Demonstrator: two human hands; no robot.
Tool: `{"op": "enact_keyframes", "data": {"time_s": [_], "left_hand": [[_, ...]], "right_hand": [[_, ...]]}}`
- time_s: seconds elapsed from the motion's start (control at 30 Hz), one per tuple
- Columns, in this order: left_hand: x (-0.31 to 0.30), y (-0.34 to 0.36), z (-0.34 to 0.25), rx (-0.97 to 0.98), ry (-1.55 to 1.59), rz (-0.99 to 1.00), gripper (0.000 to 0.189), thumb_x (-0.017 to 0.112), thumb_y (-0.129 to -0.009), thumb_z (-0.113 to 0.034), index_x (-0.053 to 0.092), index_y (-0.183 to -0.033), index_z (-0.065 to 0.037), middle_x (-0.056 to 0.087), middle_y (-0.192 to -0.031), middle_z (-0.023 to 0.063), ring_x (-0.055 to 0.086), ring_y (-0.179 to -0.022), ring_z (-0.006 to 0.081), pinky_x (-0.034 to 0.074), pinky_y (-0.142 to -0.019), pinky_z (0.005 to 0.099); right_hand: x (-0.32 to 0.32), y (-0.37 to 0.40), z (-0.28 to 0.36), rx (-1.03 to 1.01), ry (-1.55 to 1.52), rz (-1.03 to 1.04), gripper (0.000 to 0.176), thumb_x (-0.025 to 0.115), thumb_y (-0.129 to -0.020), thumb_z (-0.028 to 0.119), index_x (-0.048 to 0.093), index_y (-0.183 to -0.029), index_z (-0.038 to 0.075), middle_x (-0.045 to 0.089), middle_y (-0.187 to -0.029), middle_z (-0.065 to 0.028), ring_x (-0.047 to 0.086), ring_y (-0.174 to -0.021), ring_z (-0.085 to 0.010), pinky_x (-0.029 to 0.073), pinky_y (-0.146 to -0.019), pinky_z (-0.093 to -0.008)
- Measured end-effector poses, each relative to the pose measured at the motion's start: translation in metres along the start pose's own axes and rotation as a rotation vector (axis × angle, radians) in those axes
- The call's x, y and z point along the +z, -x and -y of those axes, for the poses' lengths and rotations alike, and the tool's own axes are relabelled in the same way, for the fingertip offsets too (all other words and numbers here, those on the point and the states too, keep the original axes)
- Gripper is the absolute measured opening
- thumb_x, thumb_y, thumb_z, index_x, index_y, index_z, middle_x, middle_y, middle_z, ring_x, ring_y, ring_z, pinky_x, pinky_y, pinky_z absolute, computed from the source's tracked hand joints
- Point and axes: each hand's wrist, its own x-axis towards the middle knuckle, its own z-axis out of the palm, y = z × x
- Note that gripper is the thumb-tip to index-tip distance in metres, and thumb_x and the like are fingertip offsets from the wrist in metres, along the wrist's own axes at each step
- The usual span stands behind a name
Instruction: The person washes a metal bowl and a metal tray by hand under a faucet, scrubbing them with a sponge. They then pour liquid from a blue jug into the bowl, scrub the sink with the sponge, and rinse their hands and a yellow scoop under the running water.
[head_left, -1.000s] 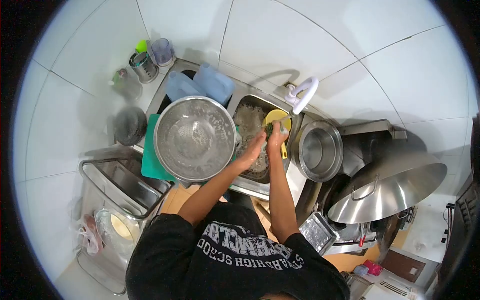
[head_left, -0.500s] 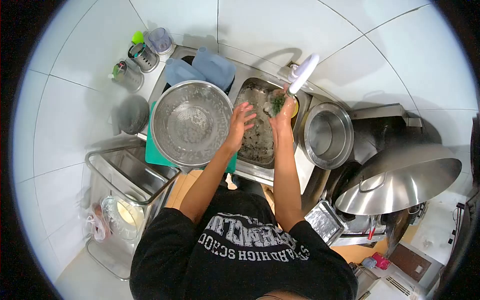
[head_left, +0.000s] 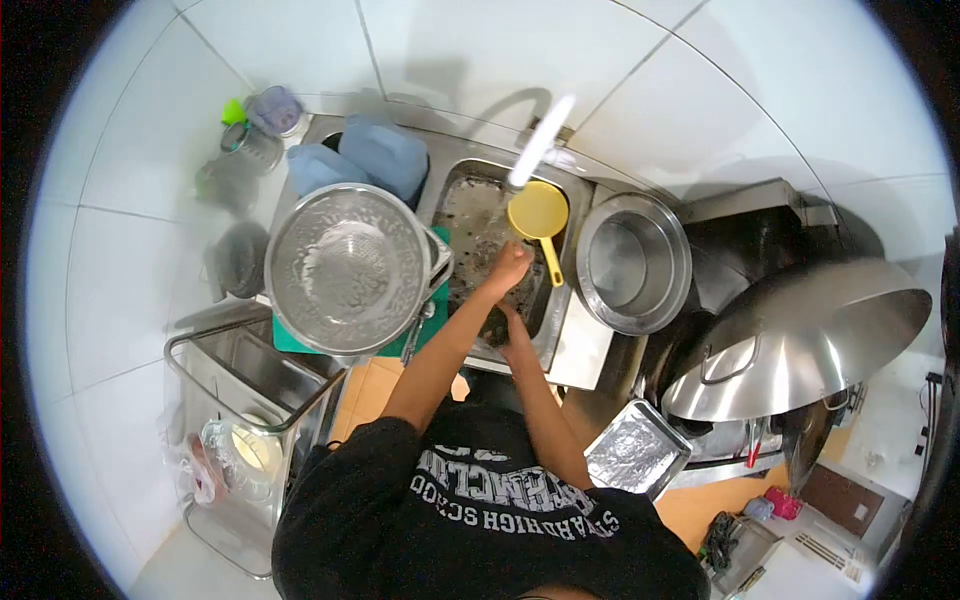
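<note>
My left hand [head_left: 512, 265] is closed over the sink [head_left: 470, 180], below the faucet [head_left: 542, 142]; what is in it, if anything, is hidden. Lower in the basin, my right hand [head_left: 512, 328] is at a dark green scrubbing pad [head_left: 493, 327], its fingers mostly out of sight. A yellow dipper [head_left: 540, 210] lies at the sink's right side, its handle pointing toward me. Left of the sink, a large perforated metal bowl [head_left: 350, 270] with wet white streaks sits over a green cutting board [head_left: 295, 338]. Metal utensils [head_left: 418, 330] lie beside it.
A deep metal pot [head_left: 630, 262] stands right of the sink, then a large wok lid [head_left: 800, 340] over the stove. Blue jugs [head_left: 385, 160] stand behind the bowl. A foil-lined tray [head_left: 640, 450] is lower right; a metal rack cart [head_left: 240, 370] is lower left.
My right hand has drawn back toward me from under the faucet. My left hand has moved right from the bowl and closed. The yellow dipper is now uncovered. The view has shifted.
</note>
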Motion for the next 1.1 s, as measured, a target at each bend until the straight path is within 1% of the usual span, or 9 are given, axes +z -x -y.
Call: {"op": "enact_keyframes", "data": {"time_s": [0.1,0.2,0.3,0.4,0.47,0.53,0.63,0.73,1.1], "left_hand": [[0.034,-0.031,-0.009,-0.162,-0.098,0.007,0.043,0.063,-0.087,-0.028,0.052,-0.120,-0.003,0.063,-0.105,0.0124,0.059,-0.093,0.0262,0.047,-0.083,0.0369],[0.052,-0.084,0.041,-0.557,0.528,0.203,0.043,0.057,-0.091,-0.040,0.052,-0.119,-0.007,0.063,-0.095,0.0135,0.060,-0.085,0.0283,0.052,-0.075,0.0483],[0.051,-0.078,0.044,-0.389,0.347,-0.034,0.027,0.056,-0.093,-0.035,0.054,-0.095,-0.008,0.053,-0.073,0.0054,0.055,-0.055,0.0208,0.049,-0.046,0.0321],[0.021,-0.078,0.065,-0.330,0.425,0.084,0.023,0.052,-0.096,-0.029,0.056,-0.091,-0.007,0.051,-0.070,0.0041,0.053,-0.051,0.0180,0.043,-0.038,0.0289],[0.008,-0.078,0.072,-0.359,0.261,0.056,0.024,0.050,-0.097,-0.027,0.058,-0.095,-0.005,0.053,-0.066,0.0071,0.054,-0.052,0.0220,0.046,-0.045,0.0360],[0.000,-0.041,0.044,0.047,-0.451,-0.151,0.025,0.049,-0.098,-0.025,0.059,-0.100,-0.002,0.060,-0.067,0.0154,0.060,-0.059,0.0303,0.050,-0.058,0.0439],[-0.020,-0.010,0.035,0.131,-0.844,-0.280,0.026,0.051,-0.096,-0.024,0.058,-0.107,-0.001,0.065,-0.079,0.0219,0.064,-0.073,0.0375,0.050,-0.071,0.0500],[-0.041,0.022,0.004,0.012,-1.165,-0.195,0.027,0.054,-0.092,-0.018,0.056,-0.114,-0.002,0.067,-0.090,0.0215,0.066,-0.081,0.0376,0.052,-0.071,0.0497],[-0.036,0.054,-0.041,0.178,-1.087,-0.350,0.043,0.059,-0.086,-0.014,0.049,-0.127,-0.004,0.066,-0.093,0.0214,0.066,-0.084,0.0384,0.052,-0.071,0.0485]], "right_hand": [[-0.006,0.007,-0.003,-0.029,-0.171,0.006,0.024,0.059,-0.090,0.033,0.059,-0.101,0.011,0.062,-0.081,-0.0018,0.057,-0.062,-0.0137,0.043,-0.045,-0.0270],[-0.011,0.023,0.010,-0.108,-0.195,-0.066,0.025,0.060,-0.089,0.033,0.058,-0.100,0.011,0.062,-0.082,-0.0019,0.057,-0.063,-0.0133,0.044,-0.047,-0.0270],[-0.029,0.027,0.024,-0.110,-0.194,-0.055,0.024,0.060,-0.089,0.032,0.057,-0.101,0.011,0.061,-0.083,-0.0046,0.059,-0.069,-0.0155,0.046,-0.050,-0.0297],[-0.037,0.032,0.030,-0.133,-0.233,-0.119,0.026,0.062,-0.088,0.033,0.055,-0.102,0.013,0.060,-0.081,-0.0054,0.058,-0.069,-0.0170,0.045,-0.049,-0.0299],[-0.042,0.028,0.030,-0.137,-0.256,-0.140,0.026,0.064,-0.087,0.033,0.055,-0.102,0.013,0.060,-0.084,-0.0057,0.059,-0.071,-0.0179,0.045,-0.050,-0.0307],[-0.045,0.022,0.030,-0.142,-0.288,-0.144,0.027,0.065,-0.086,0.033,0.055,-0.102,0.013,0.060,-0.086,-0.0054,0.059,-0.073,-0.0175,0.045,-0.050,-0.0311],[-0.044,0.015,0.029,-0.134,-0.208,-0.181,0.027,0.066,-0.085,0.033,0.056,-0.101,0.012,0.060,-0.085,-0.0061,0.060,-0.072,-0.0183,0.046,-0.050,-0.0315],[-0.040,0.006,0.025,-0.103,-0.218,-0.241,0.027,0.067,-0.084,0.032,0.057,-0.099,0.011,0.061,-0.083,-0.0071,0.060,-0.069,-0.0191,0.046,-0.050,-0.0332],[-0.018,-0.001,0.020,-0.117,-0.209,-0.137,0.024,0.063,-0.087,0.032,0.058,-0.098,0.011,0.060,-0.081,-0.0060,0.057,-0.069,-0.0184,0.046,-0.054,-0.0344]]}}
